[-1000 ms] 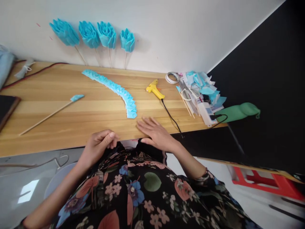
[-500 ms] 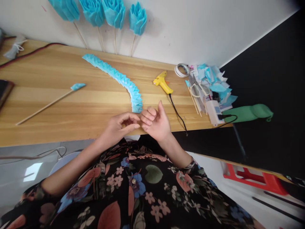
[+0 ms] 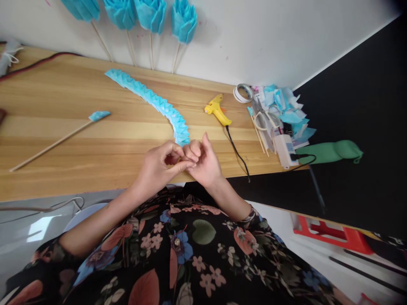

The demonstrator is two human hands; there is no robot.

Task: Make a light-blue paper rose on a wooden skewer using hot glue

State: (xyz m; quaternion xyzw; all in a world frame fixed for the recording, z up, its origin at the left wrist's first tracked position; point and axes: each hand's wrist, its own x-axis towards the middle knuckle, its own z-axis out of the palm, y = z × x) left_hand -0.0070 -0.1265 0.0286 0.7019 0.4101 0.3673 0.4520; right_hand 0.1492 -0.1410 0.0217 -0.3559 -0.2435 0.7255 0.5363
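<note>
My left hand (image 3: 159, 165) pinches with thumb and forefinger at the curled fingertips of my right hand (image 3: 205, 163). My right palm faces up, with the fingers folded in and the thumb raised. Nothing shows between the fingers, though the spot where they touch is partly hidden. Just beyond them, the near end of a curved strip of overlapping folded blue petals (image 3: 155, 99) lies on the wooden table (image 3: 136, 131). Off to the left rests a thin wooden stick (image 3: 52, 145) with a small blue rolled tip (image 3: 99, 115).
A yellow glue gun (image 3: 218, 111) lies to the right, its black cord trailing towards the table's edge. Farther right are a tape roll (image 3: 243, 93), scissors (image 3: 260, 120), blue scraps (image 3: 282, 99) and a white power strip (image 3: 285, 150). Several blue fabric flowers (image 3: 152, 15) on sticks lean against the wall.
My left thumb and forefinger have closed onto my right fingertips. Both hands have shifted slightly left, and the view has turned a little. The things on the table lie as before.
</note>
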